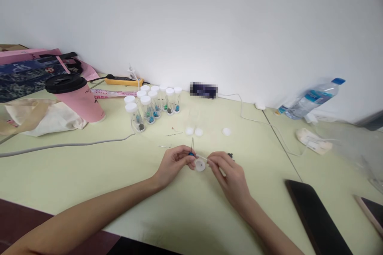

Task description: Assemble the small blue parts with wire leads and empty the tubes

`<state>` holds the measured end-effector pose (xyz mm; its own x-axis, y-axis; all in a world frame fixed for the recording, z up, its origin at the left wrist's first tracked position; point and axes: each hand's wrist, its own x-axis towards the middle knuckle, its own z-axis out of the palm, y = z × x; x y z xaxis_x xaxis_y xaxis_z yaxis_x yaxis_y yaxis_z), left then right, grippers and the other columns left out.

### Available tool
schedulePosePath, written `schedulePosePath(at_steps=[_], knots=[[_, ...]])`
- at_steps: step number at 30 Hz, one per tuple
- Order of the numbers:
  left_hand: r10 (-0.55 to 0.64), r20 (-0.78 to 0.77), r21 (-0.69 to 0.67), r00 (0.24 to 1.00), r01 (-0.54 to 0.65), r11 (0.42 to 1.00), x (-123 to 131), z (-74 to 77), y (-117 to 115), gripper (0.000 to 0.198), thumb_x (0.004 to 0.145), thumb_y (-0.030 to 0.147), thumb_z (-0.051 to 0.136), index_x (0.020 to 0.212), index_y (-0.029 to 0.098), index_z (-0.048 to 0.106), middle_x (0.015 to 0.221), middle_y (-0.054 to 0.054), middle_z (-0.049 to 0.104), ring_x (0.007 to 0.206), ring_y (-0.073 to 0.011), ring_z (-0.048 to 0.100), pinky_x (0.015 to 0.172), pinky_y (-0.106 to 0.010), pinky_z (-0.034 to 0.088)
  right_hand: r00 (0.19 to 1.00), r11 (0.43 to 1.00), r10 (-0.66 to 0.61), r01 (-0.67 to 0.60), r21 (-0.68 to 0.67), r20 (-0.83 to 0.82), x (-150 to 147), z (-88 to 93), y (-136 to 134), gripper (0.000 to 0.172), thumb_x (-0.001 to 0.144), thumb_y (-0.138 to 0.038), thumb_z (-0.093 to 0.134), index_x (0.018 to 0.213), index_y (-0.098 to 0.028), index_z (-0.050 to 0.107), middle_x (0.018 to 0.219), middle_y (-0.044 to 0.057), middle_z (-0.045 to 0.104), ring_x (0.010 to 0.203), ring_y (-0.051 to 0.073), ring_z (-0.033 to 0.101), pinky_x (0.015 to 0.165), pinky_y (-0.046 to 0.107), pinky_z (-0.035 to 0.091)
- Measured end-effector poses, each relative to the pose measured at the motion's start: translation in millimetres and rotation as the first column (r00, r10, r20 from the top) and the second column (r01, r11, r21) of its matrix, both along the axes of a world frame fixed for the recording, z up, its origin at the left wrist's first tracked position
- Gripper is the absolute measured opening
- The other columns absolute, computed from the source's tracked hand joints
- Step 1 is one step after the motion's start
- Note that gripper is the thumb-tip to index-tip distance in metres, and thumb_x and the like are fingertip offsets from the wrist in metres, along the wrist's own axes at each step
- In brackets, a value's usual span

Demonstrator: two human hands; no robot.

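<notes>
My left hand [179, 160] is closed in a pinch around a small blue lump [191, 154], from which a thin bent wire [192, 143] sticks up. Right by its fingertips is a round whitish cap-like piece [200, 165] with a dark speck inside. On its other side, my right hand [226, 169] has thumb and fingers pressed together at the end of a thin pale line; what they grip is too small to name. Several clear vials [146, 107] with white lids, holding blue, green and dark lumps on wires, stand to the far left of my hands.
White lids [226, 132] and thin wires [164, 146] lie beyond my hands. A small black object [230, 155] sits behind my right hand. Around are a pink cup [80, 101], a power strip [122, 81], a water bottle [314, 101], a black phone-like slab [317, 215] and cables.
</notes>
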<state>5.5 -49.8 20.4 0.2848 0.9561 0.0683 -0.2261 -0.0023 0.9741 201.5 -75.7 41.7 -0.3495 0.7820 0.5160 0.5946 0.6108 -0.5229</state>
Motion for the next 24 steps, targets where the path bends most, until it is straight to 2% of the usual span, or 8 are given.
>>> schedulePosePath(at_steps=[2,5,7,10,14,17,20,24], knots=[[0.059,0.037,-0.031,0.998,-0.058,0.998,-1,0.6,3,0.018,0.081,0.029,0.064,0.090,0.013,0.063,0.083,-0.007,0.069,0.063,-0.0138,0.064,0.064,-0.029,0.055,0.997,0.993,-0.074,0.071,0.095,0.025,5,13.6,8,0.013,0.092,-0.014,0.046,0.091,-0.019,0.058,0.091,0.007,0.061,0.078,0.015,0.059,0.068,0.025,0.045],[0.095,0.062,-0.066,0.994,-0.090,0.994,-3,0.4,5,0.025,0.084,0.032,0.061,0.099,0.013,0.063,0.090,-0.009,0.070,0.065,-0.0136,0.064,0.068,-0.029,0.055,0.970,0.943,-0.221,0.187,0.275,0.099,9,41.0,29,0.014,0.092,-0.015,0.047,0.089,-0.018,0.060,0.086,0.006,0.063,0.068,0.013,0.058,0.060,0.023,0.042],[0.084,0.068,-0.094,0.994,-0.077,0.993,-3,-0.4,6,0.029,0.085,0.033,0.059,0.103,0.012,0.064,0.094,-0.010,0.069,0.069,-0.0140,0.065,0.072,-0.030,0.054,0.950,0.896,-0.279,0.206,0.393,0.139,7,59.2,49,0.017,0.093,-0.017,0.046,0.087,-0.017,0.062,0.079,0.004,0.064,0.064,0.012,0.057,0.057,0.023,0.040],[0.046,0.073,-0.131,0.996,-0.036,0.991,-3,-0.7,5,0.030,0.086,0.034,0.058,0.106,0.012,0.064,0.101,-0.012,0.069,0.074,-0.0144,0.065,0.078,-0.031,0.052,0.932,0.868,-0.314,0.206,0.451,0.178,-1,76.4,82,0.022,0.095,-0.022,0.043,0.087,-0.016,0.063,0.078,0.005,0.064,0.064,0.013,0.056,0.056,0.024,0.039],[0.015,0.038,-0.101,0.999,-0.011,0.995,-2,4.6,3,0.029,0.086,0.034,0.058,0.104,0.014,0.066,0.105,-0.012,0.068,0.075,-0.0139,0.063,0.079,-0.030,0.051,0.875,0.886,-0.346,0.187,0.423,0.339,-12,75.0,115,0.025,0.095,-0.024,0.042,0.086,-0.016,0.064,0.081,0.007,0.062,0.067,0.016,0.057,0.056,0.026,0.036],[0.013,-0.019,-0.073,1.000,-0.014,0.997,-2,9.8,1,0.025,0.084,0.033,0.061,0.098,0.014,0.068,0.091,-0.009,0.069,0.069,-0.0125,0.061,0.074,-0.028,0.050,0.851,0.919,-0.318,0.169,0.355,0.418,-17,66.0,124,0.024,0.094,-0.023,0.044,0.086,-0.016,0.065,0.082,0.007,0.062,0.066,0.018,0.058,0.056,0.027,0.037],[0.028,-0.032,-0.047,0.999,-0.030,0.998,-1,11.3,0,0.022,0.081,0.031,0.064,0.095,0.015,0.069,0.078,-0.004,0.063,0.065,-0.0117,0.060,0.070,-0.026,0.049,0.890,0.926,-0.293,0.173,0.336,0.350,-15,63.4,122,0.023,0.095,-0.023,0.043,0.095,-0.015,0.065,0.091,0.009,0.063,0.073,0.019,0.060,0.061,0.028,0.040],[0.039,0.003,-0.040,0.999,-0.039,0.998,0,8.5,0,0.020,0.077,0.028,0.067,0.094,0.016,0.069,0.085,-0.003,0.060,0.064,-0.0113,0.061,0.068,-0.027,0.050,0.929,0.905,-0.332,0.265,0.333,0.165,4,69.1,110,0.023,0.095,-0.025,0.042,0.097,-0.018,0.064,0.095,0.008,0.063,0.077,0.018,0.059,0.065,0.029,0.042]])
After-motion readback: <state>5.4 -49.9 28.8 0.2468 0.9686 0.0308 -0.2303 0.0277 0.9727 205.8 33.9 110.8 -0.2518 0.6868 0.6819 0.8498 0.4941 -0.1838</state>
